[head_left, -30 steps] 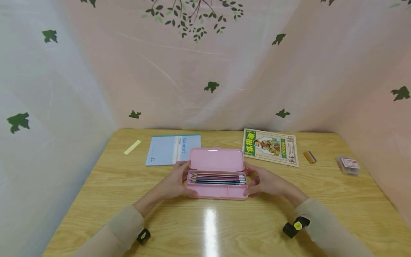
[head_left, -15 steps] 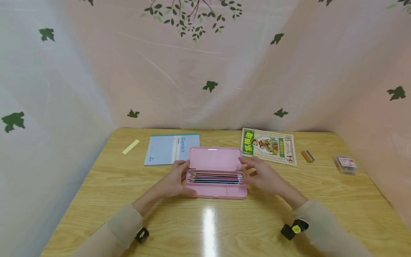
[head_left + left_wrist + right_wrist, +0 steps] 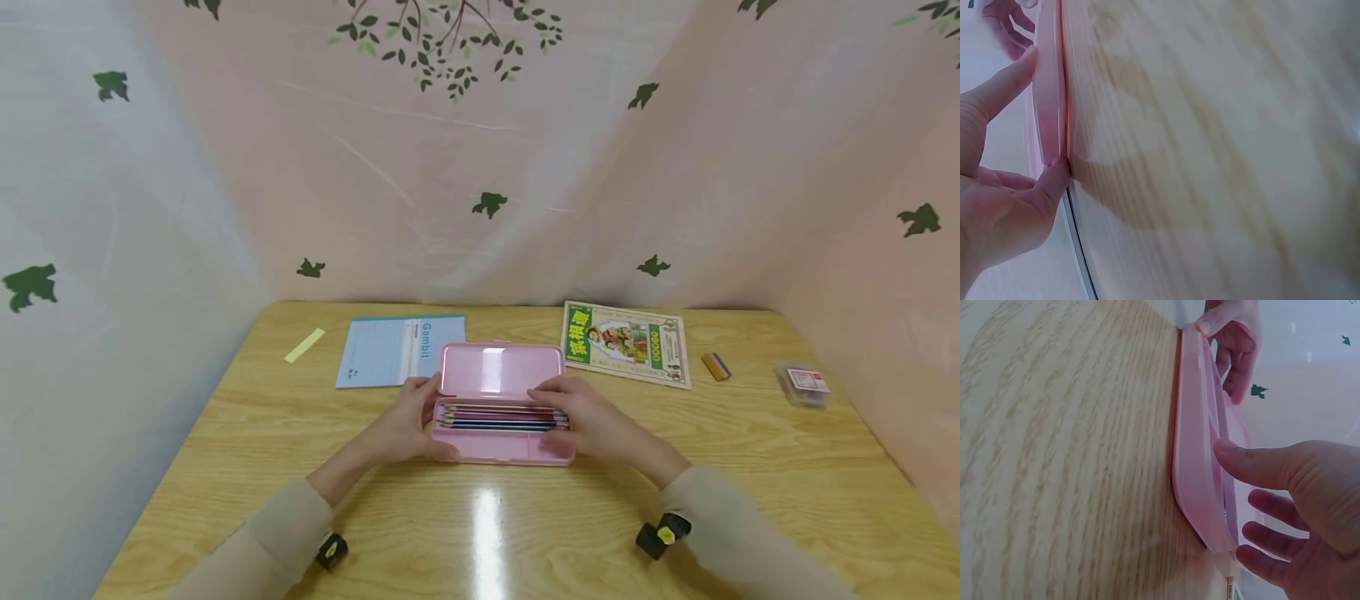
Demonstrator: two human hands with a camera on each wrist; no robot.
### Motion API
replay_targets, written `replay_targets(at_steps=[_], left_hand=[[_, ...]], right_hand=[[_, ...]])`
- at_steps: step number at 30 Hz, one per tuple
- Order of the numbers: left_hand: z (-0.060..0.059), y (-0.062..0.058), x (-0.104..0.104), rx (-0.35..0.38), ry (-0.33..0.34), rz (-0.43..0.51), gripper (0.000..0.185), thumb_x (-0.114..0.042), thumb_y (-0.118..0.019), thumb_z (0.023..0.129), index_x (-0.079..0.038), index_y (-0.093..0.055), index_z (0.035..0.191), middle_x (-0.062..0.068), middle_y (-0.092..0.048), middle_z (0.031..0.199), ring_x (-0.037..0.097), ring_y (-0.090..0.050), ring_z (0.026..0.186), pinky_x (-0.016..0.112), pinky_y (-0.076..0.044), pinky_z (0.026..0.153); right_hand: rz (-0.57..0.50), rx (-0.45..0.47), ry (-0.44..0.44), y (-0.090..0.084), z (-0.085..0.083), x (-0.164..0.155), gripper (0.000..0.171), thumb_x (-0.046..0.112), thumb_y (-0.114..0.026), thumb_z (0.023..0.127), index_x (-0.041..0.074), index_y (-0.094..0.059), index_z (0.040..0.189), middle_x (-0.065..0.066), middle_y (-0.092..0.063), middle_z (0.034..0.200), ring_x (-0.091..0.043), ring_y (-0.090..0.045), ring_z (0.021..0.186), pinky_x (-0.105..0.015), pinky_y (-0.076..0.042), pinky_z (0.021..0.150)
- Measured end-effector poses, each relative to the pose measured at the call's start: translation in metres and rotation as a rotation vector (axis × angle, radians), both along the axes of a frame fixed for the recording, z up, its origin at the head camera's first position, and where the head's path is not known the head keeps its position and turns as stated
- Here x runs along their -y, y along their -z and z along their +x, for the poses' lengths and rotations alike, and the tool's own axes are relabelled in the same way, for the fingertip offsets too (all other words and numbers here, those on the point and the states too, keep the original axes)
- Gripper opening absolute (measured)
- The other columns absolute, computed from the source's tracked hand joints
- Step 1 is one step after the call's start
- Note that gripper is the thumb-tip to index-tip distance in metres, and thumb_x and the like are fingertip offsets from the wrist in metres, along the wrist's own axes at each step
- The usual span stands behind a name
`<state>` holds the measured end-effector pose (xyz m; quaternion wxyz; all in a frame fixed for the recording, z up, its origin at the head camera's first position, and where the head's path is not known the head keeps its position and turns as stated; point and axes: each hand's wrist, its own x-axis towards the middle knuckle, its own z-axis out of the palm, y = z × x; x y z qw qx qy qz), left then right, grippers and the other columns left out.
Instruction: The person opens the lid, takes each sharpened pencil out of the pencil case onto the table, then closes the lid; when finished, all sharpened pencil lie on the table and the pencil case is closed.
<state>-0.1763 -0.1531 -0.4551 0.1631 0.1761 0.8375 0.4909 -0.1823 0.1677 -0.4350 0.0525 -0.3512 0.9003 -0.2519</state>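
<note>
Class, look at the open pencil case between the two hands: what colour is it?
The pencil case is plain pink, lid and tray alike; the head view shows it best.

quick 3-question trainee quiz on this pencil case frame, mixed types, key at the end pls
1. True or false: the pink pencil case lies with its lid shut.
2. Which hand reaches over the pencils in the case?
A. left hand
B. right hand
C. neither
3. Fill in: the blue notebook lies on the table behind the ____ hand.

Key:
1. False: the lid stands open and the pencils show.
2. B: the right hand has its fingers over the pencils' right ends, while the left hand holds the case's left end.
3. left
</note>
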Motion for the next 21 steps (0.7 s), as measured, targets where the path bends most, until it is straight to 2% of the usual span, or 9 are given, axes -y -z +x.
replay_targets(at_steps=[6, 14, 21], left_hand=[[0.0, -0.001, 0.0, 0.006, -0.011, 0.037, 0.119, -0.015, -0.097, 0.068, -0.016, -0.024, 0.162, 0.014, -0.032, 0.143, 0.03, -0.033, 0.134, 0.044, -0.031, 0.115], [0.001, -0.001, -0.001, 0.013, -0.032, 0.037, 0.119, -0.013, -0.097, 0.066, -0.012, -0.026, 0.161, 0.013, -0.033, 0.143, 0.029, -0.036, 0.134, 0.042, -0.032, 0.115], [0.001, 0.0, -0.001, 0.017, -0.031, 0.047, 0.12, -0.012, -0.097, 0.066, -0.01, -0.024, 0.161, 0.014, -0.033, 0.143, 0.029, -0.037, 0.134, 0.041, -0.031, 0.115]], right_hand=[[0.021, 0.02, 0.007, 0.002, 0.0, 0.002, 0.053, 0.015, -0.077, 0.091, 0.004, -0.06, 0.14, -0.014, -0.06, 0.135, -0.032, -0.054, 0.124, -0.052, -0.043, 0.104], [0.025, -0.049, 0.006, 0.002, 0.001, 0.006, 0.039, 0.014, -0.075, 0.093, 0.008, -0.067, 0.132, -0.007, -0.066, 0.123, -0.025, -0.058, 0.114, -0.048, -0.047, 0.099], [0.028, -0.089, 0.019, -0.001, 0.0, 0.015, 0.034, 0.007, -0.075, 0.092, 0.006, -0.071, 0.125, -0.005, -0.07, 0.113, -0.02, -0.064, 0.105, -0.042, -0.052, 0.093]])
